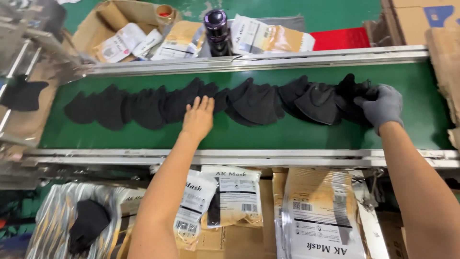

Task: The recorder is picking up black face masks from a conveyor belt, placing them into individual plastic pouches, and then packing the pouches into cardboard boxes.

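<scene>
**A:** What's the surface here?

**B:** A green belt (pixel 239 136) running left to right between two metal rails (pixel 258 58), with a green floor beyond it. A row of black masks (pixel 201 103) lies along the middle of the belt, overlapping one another from the left end almost to the right.

**A:** And the hands?

**B:** The left hand (pixel 197 117) is bare and lies flat, palm down, fingers straight and close together, their tips resting on the masks near the middle of the row. It grips nothing. The right hand (pixel 382 106) wears a grey glove and sits at the right end of the row, fingers curled into the last bunched masks there. It seems to have hold of one, though the black folds make it hard to be sure.

**A:** What's around the belt?

**B:** On the near side, below the rail, packets (pixel 237 194) in white and tan lie stacked on cardboard, some printed side up. To the lower left a single black mask (pixel 88 223) rests on a shiny foil bag (pixel 57 216). On the far side a cardboard box (pixel 103 21) holds more packets, a tape roll (pixel 165 13) sits on its edge, and a dark bottle (pixel 216 29) stands just behind the rail. A red sheet (pixel 342 37) lies further right, with more cardboard at the right edge.
</scene>
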